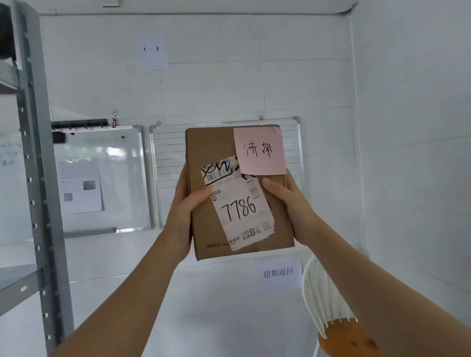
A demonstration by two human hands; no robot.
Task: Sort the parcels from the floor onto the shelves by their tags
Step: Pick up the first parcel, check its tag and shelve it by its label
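Between my two sets of fingers I have a brown cardboard parcel (237, 188), held upright at arm's length in front of the wall. My left hand (186, 214) is clamped on its left edge, thumb lying across the front and touching the white shipping label (240, 204); the other left fingers are hidden behind the box. My right hand (289, 201) is clamped on the right edge, thumb pressed on the front just under a pink sticky note (260, 150), with the remaining fingers wrapped round the side.

Beside my left thumb the label sits tilted, with "7786" handwritten in black and barcodes above that. Above my right thumb the pink note is stuck to the upper right corner and overlaps the top of the label; it carries two handwritten characters.

Behind the parcel hangs a lined whiteboard (173, 168). Further left of my left hand is another whiteboard (115, 178) with a printed sheet on it, then a grey metal shelf rack (42, 184). Below my right forearm stands a white chair with a wooden seat (346, 339), and a paper sign (278, 274) is stuck on the wall just under the parcel.
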